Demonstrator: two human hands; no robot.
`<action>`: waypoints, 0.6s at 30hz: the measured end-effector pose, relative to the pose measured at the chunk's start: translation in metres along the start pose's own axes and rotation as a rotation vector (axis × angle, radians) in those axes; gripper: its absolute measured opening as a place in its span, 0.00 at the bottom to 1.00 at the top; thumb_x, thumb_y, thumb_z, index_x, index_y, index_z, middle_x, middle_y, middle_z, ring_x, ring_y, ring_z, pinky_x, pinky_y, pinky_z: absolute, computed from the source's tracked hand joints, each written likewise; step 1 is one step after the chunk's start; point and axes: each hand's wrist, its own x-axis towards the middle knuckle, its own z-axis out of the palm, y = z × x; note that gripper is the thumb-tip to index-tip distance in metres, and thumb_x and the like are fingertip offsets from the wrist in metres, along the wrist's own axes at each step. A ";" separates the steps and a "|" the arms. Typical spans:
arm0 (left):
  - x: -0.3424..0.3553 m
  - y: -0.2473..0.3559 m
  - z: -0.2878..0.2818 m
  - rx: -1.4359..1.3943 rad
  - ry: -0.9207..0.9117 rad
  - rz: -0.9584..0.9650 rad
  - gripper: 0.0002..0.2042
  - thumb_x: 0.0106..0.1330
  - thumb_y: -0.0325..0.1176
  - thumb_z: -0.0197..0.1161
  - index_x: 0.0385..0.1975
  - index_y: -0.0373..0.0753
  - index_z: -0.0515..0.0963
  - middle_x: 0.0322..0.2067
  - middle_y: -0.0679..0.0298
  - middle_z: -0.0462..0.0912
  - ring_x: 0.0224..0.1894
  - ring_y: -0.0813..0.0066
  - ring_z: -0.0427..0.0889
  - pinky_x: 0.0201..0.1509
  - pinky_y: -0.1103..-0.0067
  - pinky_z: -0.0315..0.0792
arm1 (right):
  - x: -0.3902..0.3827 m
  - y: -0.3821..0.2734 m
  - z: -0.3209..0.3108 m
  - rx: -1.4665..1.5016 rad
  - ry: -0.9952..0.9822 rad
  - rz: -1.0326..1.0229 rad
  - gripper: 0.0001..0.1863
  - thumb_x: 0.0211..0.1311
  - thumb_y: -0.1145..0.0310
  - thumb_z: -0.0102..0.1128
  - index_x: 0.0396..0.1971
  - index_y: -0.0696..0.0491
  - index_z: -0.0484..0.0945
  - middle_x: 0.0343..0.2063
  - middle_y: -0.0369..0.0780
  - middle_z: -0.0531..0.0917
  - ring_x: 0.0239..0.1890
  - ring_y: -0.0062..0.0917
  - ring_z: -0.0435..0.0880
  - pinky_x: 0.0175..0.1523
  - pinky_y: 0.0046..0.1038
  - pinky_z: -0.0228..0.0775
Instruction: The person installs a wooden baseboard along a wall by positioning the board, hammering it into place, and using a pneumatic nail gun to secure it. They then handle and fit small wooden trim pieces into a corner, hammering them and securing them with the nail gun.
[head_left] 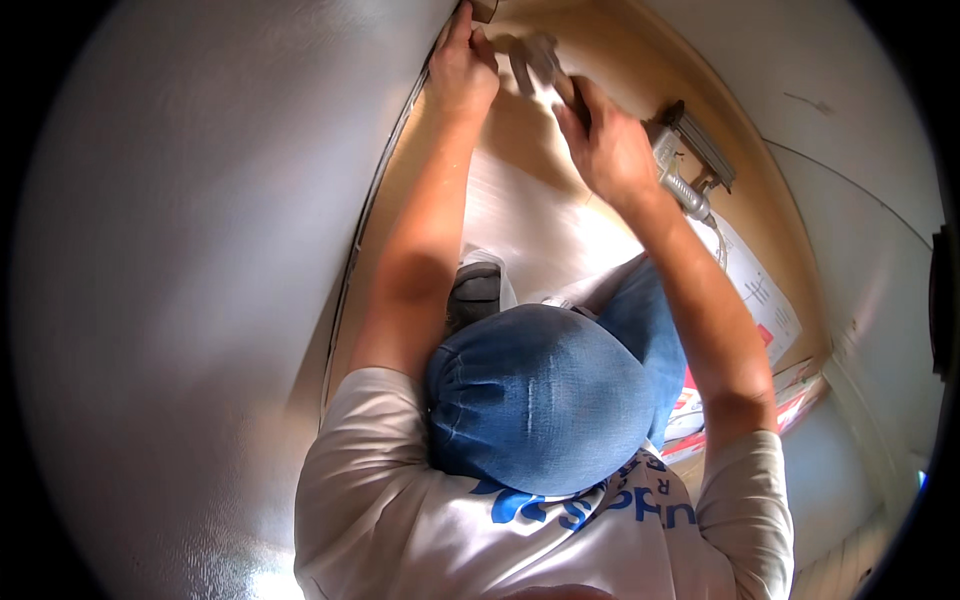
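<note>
My right hand (612, 145) is wrapped round the handle of a hammer (543, 60). The hammer's metal head is blurred and points to the left, towards my other hand. At the top of the view, by the foot of the grey wall, my left hand (466, 68) is closed, with its fingers at a small brown block (484, 10). Part of that block is cut off by the view's edge. Just right of my right wrist lies a grey nail gun (690, 160) with a hose fitting on its end.
The smooth grey wall (200, 250) rises close along my left side. A dark seam runs along its foot. Printed sheets (755, 290) with red parts lie at the right on the tan floor (770, 130). My bent knee in blue jeans (545, 400) fills the middle.
</note>
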 end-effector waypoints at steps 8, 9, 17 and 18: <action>0.004 -0.014 0.001 -0.237 -0.220 0.038 0.26 0.76 0.26 0.48 0.74 0.37 0.63 0.48 0.47 0.85 0.43 0.62 0.87 0.52 0.70 0.82 | -0.037 0.075 0.046 -0.251 0.017 -0.050 0.24 0.73 0.52 0.55 0.62 0.47 0.73 0.48 0.49 0.82 0.52 0.46 0.83 0.56 0.42 0.77; 0.004 -0.011 0.003 -0.244 -0.242 0.035 0.26 0.76 0.26 0.47 0.74 0.36 0.63 0.48 0.48 0.85 0.43 0.63 0.87 0.51 0.71 0.82 | -0.032 0.073 0.048 -0.262 0.039 -0.069 0.24 0.73 0.52 0.55 0.62 0.48 0.73 0.48 0.49 0.82 0.52 0.46 0.83 0.56 0.41 0.77; 0.012 -0.020 0.009 -0.020 -0.120 0.220 0.27 0.76 0.35 0.36 0.73 0.35 0.64 0.55 0.50 0.82 0.54 0.59 0.81 0.64 0.68 0.73 | 0.098 -0.007 0.037 0.071 0.170 0.005 0.26 0.74 0.45 0.48 0.45 0.52 0.85 0.44 0.48 0.88 0.48 0.42 0.87 0.55 0.42 0.78; 0.015 -0.024 0.008 0.073 -0.057 0.301 0.28 0.76 0.36 0.35 0.73 0.35 0.65 0.56 0.51 0.82 0.55 0.59 0.79 0.65 0.67 0.71 | 0.111 -0.018 0.039 0.024 0.126 0.001 0.25 0.75 0.47 0.48 0.48 0.55 0.81 0.44 0.52 0.87 0.47 0.45 0.87 0.53 0.44 0.79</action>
